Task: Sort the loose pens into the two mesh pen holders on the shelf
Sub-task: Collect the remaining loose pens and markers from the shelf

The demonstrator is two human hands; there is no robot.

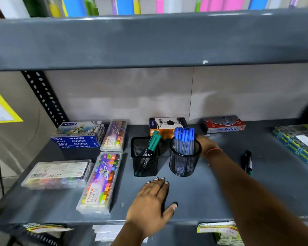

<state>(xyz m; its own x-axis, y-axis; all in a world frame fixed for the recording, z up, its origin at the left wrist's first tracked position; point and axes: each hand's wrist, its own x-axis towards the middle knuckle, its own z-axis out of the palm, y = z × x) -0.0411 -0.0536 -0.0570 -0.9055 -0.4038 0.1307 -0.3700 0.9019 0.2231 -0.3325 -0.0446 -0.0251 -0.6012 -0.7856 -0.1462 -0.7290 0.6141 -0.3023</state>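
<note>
On the grey metal shelf (212,192), far left, a clear case of colour pens (58,174) lies flat, with a stack of blue DOMS oil pastel boxes (78,137) behind it. Just to the right are two clear Camel oil pastel cases: one at the back (115,134), one nearer the front edge (101,181). The left hand (149,201) rests palm down on the shelf in front of the holders, its grip spread flat and holding nothing. Behind it stands the square mesh pen holder (145,157), with green-capped pens (154,142) leaning in it. Just beside that, to the right, stands the round mesh pen holder (184,159), packed with blue-capped pens (184,137) standing upright. An orange Trio box (167,125) sits at the back wall between and behind the two holders. The right hand (205,143) reaches behind the round holder; its fingers are blurred and partly hidden, so I cannot tell whether its grip is spread or pinching anything. A red Softek box (224,124) lies at the back. One loose green-and-black pen (247,161) lies on the shelf, right of the right forearm and well apart from the holders. Stacked packets (299,142) fill the far right.
</note>
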